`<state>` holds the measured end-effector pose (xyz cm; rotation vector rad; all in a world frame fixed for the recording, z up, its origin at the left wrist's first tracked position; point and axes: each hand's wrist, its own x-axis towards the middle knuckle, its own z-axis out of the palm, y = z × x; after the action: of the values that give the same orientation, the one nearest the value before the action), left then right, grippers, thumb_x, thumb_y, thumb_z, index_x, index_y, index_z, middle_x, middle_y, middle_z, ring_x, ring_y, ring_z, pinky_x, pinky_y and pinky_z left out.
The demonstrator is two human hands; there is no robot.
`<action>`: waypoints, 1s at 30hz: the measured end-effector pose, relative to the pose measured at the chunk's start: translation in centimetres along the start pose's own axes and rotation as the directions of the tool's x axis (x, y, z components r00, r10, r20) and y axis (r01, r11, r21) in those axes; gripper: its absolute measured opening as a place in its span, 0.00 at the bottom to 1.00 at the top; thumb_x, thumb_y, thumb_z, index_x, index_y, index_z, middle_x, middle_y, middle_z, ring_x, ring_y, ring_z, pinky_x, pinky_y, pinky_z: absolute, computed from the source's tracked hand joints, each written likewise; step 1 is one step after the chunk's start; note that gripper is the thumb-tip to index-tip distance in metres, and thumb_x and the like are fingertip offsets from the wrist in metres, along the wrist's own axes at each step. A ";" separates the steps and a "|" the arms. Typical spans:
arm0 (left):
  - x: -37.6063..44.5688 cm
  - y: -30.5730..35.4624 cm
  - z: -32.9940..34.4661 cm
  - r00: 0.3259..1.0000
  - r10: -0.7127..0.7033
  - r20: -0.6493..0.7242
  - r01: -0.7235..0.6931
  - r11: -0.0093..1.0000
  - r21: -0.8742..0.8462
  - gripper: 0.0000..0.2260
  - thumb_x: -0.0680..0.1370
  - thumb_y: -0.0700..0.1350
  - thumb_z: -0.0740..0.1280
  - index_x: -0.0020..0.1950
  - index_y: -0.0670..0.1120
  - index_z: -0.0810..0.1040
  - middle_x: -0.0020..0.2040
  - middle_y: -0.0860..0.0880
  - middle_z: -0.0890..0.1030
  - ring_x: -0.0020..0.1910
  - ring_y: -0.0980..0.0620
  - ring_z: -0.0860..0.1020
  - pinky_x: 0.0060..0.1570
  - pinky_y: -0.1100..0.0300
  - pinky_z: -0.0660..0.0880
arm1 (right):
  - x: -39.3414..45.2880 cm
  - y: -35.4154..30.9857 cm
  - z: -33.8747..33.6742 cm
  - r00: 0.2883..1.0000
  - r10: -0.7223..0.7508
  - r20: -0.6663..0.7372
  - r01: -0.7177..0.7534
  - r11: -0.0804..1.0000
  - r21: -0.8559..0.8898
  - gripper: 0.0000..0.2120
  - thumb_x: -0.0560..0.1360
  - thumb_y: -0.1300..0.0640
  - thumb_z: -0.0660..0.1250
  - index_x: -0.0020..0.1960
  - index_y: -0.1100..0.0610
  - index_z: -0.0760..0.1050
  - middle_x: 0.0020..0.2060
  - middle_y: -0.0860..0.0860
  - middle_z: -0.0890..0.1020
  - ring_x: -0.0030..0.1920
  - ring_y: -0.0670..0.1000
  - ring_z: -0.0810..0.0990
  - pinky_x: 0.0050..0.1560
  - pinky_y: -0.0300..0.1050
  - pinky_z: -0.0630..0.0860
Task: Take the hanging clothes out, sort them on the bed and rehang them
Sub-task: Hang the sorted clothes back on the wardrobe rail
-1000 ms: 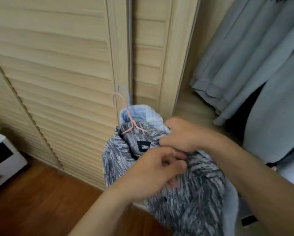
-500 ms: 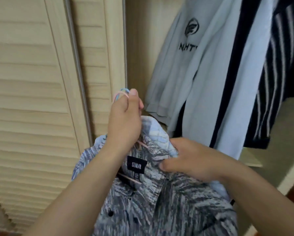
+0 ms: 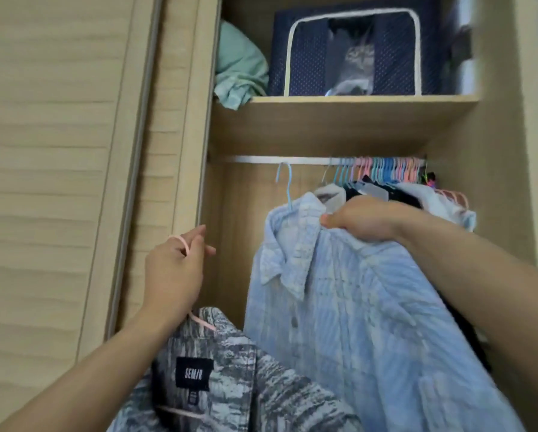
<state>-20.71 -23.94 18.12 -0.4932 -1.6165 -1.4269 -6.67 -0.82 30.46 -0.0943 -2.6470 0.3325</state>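
Head view: the left hand [image 3: 172, 269] curls around the pink hanger [image 3: 180, 243] hook carrying the grey patterned shirt [image 3: 230, 385] low before the wardrobe, while the right hand [image 3: 359, 218] grips the light blue shirt [image 3: 339, 307] at its shoulder, its blue hanger [image 3: 288, 185] just below the rail [image 3: 252, 159].

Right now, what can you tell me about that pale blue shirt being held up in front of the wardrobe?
The pale blue shirt looks like soft woven cotton with faint stripes, a pointed collar and a button front. It sits on a blue hanger whose hook is just below the rail, seemingly not on it. The right hand grips it at the collar and shoulder, so it hangs tilted, its lower part draping beside the grey patterned shirt.
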 end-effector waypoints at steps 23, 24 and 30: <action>20.4 -10.9 8.7 0.931 0.232 0.282 -0.363 0.668 0.650 0.44 0.72 0.46 0.63 0.82 0.56 0.42 0.82 0.47 0.36 0.80 0.41 0.33 0.78 0.42 0.40 | 27.5 -2.3 3.6 0.949 0.136 -0.284 -0.218 0.935 -0.280 0.24 0.85 0.50 0.55 0.74 0.66 0.67 0.74 0.61 0.67 0.73 0.60 0.68 0.67 0.46 0.66; 20.7 -11.4 9.2 0.935 0.229 0.271 -0.354 0.666 0.657 0.44 0.72 0.47 0.64 0.82 0.57 0.42 0.82 0.46 0.36 0.79 0.41 0.33 0.78 0.42 0.40 | 28.6 -1.9 3.7 0.946 0.142 -0.293 -0.223 0.938 -0.265 0.23 0.85 0.51 0.55 0.73 0.66 0.67 0.74 0.61 0.68 0.72 0.60 0.68 0.67 0.46 0.67; 21.1 -13.3 11.3 0.940 0.318 0.126 -0.314 0.654 0.688 0.45 0.69 0.44 0.66 0.82 0.60 0.49 0.82 0.47 0.39 0.80 0.44 0.34 0.78 0.41 0.42 | 36.8 -0.6 0.6 0.926 0.120 -0.358 -0.241 0.918 -0.315 0.20 0.81 0.55 0.64 0.67 0.68 0.74 0.66 0.62 0.76 0.66 0.60 0.76 0.58 0.47 0.72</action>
<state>-45.99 -22.24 28.43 -0.2883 -1.8100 -0.4668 -39.63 2.98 46.40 -0.4761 -2.3324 -0.1026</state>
